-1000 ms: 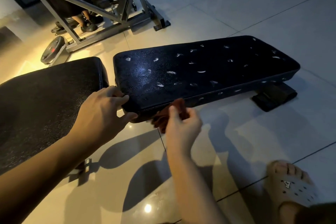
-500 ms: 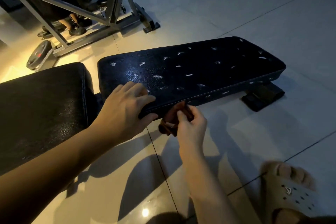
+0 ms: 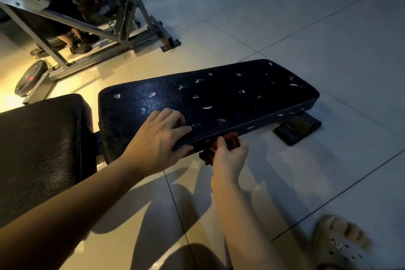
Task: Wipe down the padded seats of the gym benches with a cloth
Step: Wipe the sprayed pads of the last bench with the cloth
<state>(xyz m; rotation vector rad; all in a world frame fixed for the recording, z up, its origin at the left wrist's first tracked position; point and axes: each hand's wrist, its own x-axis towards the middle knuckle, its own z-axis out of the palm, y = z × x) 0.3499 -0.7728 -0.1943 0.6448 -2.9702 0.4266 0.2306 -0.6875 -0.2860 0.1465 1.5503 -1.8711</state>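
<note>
Beige clog (image 3: 341,245): lower right corner, a foot planted on the glossy tiled floor (image 3: 306,28), clear of the work.
Right hand (image 3: 230,153): just below centre, fingers and thumb pinching the cloth against the pad's near side.
Cloth (image 3: 229,139): rust-red and bunched, touching the side wall under the seam.
Left hand (image 3: 160,138): fingers spread flat on the pad's top, thumb over the near edge, bracing it.
Long pad (image 3: 230,94): centre of frame, black grained vinyl flecked with pale nicks.
Doing it well: probably open the cloth to a wider face, draw it along the edge one way, then lap over the seam onto the top, going lightly over the nicks so nothing snags.
Second pad (image 3: 43,149): left edge, across a narrow gap; wiped or not, I cannot tell.
Machine frame (image 3: 105,28): upper left, grey steel.
</note>
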